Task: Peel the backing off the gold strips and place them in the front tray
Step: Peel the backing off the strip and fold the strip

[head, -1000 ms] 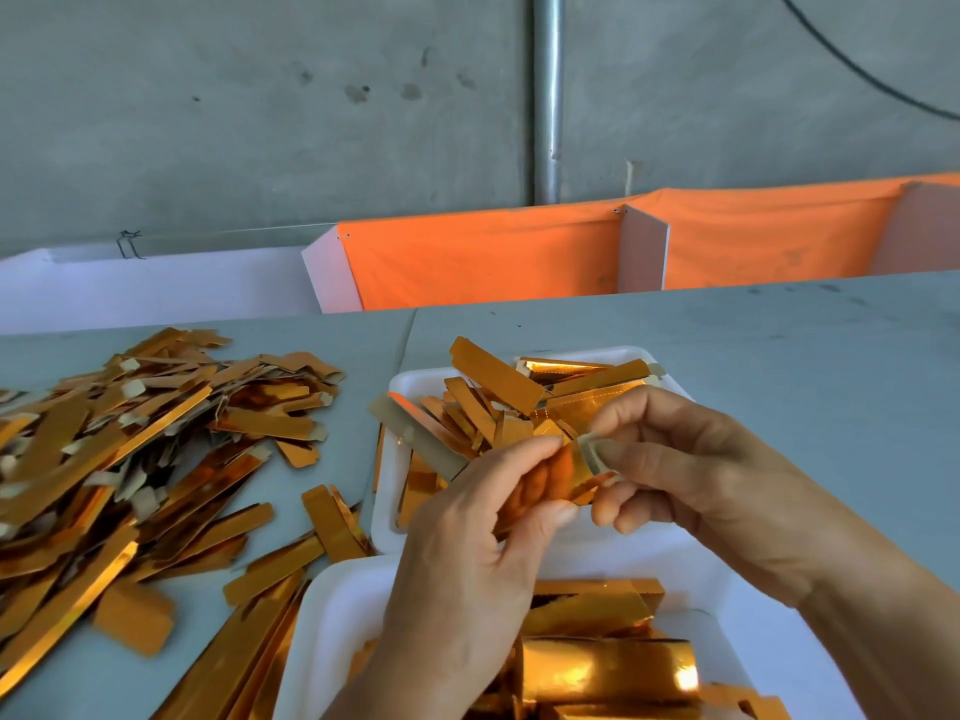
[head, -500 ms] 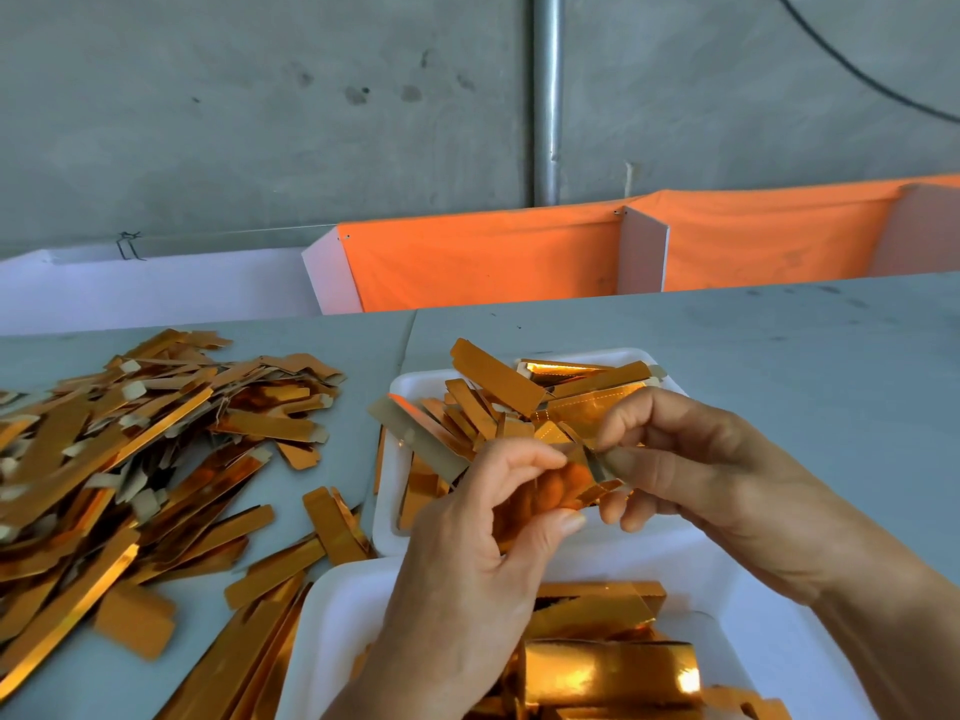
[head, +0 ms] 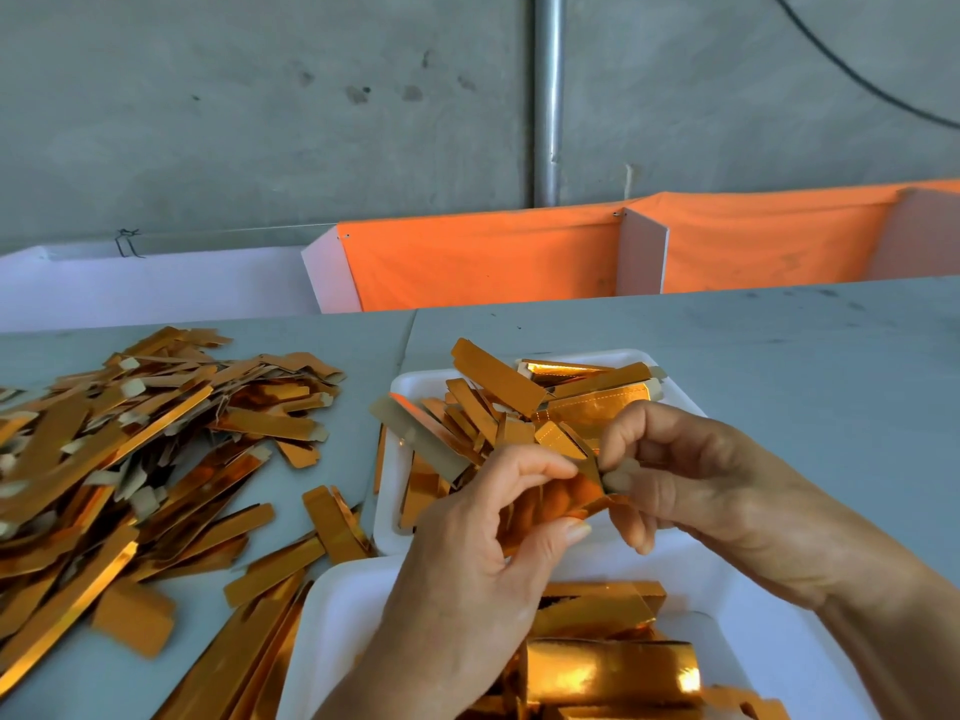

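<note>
Both hands hold one gold strip (head: 563, 498) above the gap between two white trays. My left hand (head: 483, 563) grips the strip's body between thumb and curled fingers. My right hand (head: 691, 491) pinches the pale tab at the strip's right end between thumb and forefinger. The front tray (head: 337, 615) lies nearest me and holds several shiny gold pieces (head: 608, 672). The far tray (head: 387, 517) behind the hands is heaped with several gold strips (head: 498, 392).
A large loose pile of gold strips with pale backing tabs (head: 130, 449) covers the grey table on the left. More strips (head: 249, 646) lie by the front tray's left side. Orange cloth dividers (head: 483, 257) and a concrete wall stand behind the table.
The strip has shifted a little to the right between the hands. My right thumb and forefinger have closed further on the pale tab at its end.
</note>
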Available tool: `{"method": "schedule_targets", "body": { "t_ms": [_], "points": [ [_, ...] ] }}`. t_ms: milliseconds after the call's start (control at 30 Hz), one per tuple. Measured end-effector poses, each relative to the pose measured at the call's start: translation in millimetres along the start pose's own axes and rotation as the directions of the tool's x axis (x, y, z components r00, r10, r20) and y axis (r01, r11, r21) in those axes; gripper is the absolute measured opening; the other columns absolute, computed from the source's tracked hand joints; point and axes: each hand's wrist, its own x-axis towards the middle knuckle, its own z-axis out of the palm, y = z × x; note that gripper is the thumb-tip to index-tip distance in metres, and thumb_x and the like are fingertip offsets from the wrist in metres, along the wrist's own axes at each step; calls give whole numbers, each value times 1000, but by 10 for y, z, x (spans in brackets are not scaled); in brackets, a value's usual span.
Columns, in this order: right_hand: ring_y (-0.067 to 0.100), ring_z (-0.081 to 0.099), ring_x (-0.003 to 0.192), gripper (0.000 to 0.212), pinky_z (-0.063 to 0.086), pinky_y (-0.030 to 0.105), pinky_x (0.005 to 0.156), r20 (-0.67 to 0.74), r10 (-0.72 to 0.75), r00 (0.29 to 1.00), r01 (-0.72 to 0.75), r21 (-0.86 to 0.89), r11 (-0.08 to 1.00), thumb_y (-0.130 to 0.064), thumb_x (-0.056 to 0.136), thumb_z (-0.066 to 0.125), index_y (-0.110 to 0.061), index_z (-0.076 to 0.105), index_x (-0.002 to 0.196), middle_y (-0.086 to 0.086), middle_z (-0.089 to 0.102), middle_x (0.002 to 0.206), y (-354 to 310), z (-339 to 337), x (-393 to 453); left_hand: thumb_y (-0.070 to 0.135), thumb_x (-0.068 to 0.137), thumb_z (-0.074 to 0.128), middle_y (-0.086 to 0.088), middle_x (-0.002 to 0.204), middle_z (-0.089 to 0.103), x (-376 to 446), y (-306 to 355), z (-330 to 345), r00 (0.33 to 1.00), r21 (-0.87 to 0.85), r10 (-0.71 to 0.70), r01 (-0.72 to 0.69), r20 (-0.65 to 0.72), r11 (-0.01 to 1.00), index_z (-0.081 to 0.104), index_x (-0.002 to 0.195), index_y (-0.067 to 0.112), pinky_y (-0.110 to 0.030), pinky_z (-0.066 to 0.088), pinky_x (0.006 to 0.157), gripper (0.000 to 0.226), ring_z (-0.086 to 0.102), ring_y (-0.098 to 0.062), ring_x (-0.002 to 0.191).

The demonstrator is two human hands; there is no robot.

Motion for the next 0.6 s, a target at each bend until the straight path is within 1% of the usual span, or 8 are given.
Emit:
{"method": "schedule_targets", "body": {
  "t_ms": [67, 100, 167, 300, 400, 500, 600],
  "points": [
    [18, 60, 60, 10, 50, 24, 58, 19, 24, 1000, -25, 59, 998, -14, 80, 58, -17, 68, 84, 11, 60, 68, -6, -9, -6, 25, 85, 68, 28, 102, 65, 5, 0, 0, 1000, -6, 0, 0, -4, 1000, 54, 104, 42, -2, 39, 81, 29, 59, 8, 102],
    [19, 61, 62, 11, 51, 25, 58, 40, 32, 999, -36, 89, 995, -16, 79, 59, -16, 68, 86, 12, 61, 70, -13, -13, -12, 25, 85, 68, 27, 101, 66, 7, 0, -3, 1000, -13, -3, 3, -9, 1000, 54, 104, 42, -2, 39, 81, 30, 59, 7, 102],
    [19, 61, 66, 12, 52, 26, 60, 58, 37, 998, -42, 93, 995, -17, 77, 64, -16, 68, 89, 10, 62, 74, -22, -9, -15, 25, 85, 67, 27, 101, 66, 10, 0, -11, 1000, -22, -7, 7, -16, 1000, 54, 104, 42, -2, 39, 81, 30, 58, 7, 102],
    [19, 61, 64, 11, 51, 26, 59, 23, 29, 999, -30, 41, 999, -12, 79, 60, -17, 67, 85, 8, 62, 72, -10, 16, -9, 22, 84, 68, 27, 101, 66, 0, -2, -9, 1000, -16, 8, -8, -15, 1000, 56, 103, 38, -1, 39, 79, 27, 59, 8, 100],
    [18, 60, 59, 9, 49, 22, 58, 6, 29, 1000, -29, -7, 1000, -11, 79, 61, -19, 65, 82, 7, 61, 67, -28, 34, -12, 21, 84, 69, 27, 101, 66, -2, -3, -2, 1000, 22, 23, -23, -17, 1000, 57, 103, 36, -1, 39, 78, 27, 59, 8, 100],
    [17, 56, 54, 9, 47, 19, 58, -22, 41, 999, -43, -61, 997, -10, 77, 62, -19, 61, 79, 4, 57, 63, -39, 59, -10, 24, 84, 69, 28, 103, 63, -6, -8, -3, 999, 106, 41, -39, -19, 994, 55, 103, 39, 0, 38, 79, 28, 57, 11, 102],
    [15, 52, 51, 11, 45, 19, 57, -67, 60, 996, -70, -168, 983, -8, 77, 61, -14, 54, 83, 0, 53, 59, -4, 74, 8, 29, 85, 67, 27, 105, 62, -13, -24, 12, 999, 199, 39, -39, 6, 979, 49, 105, 46, -6, 41, 83, 32, 56, 6, 104]
  ]
}}
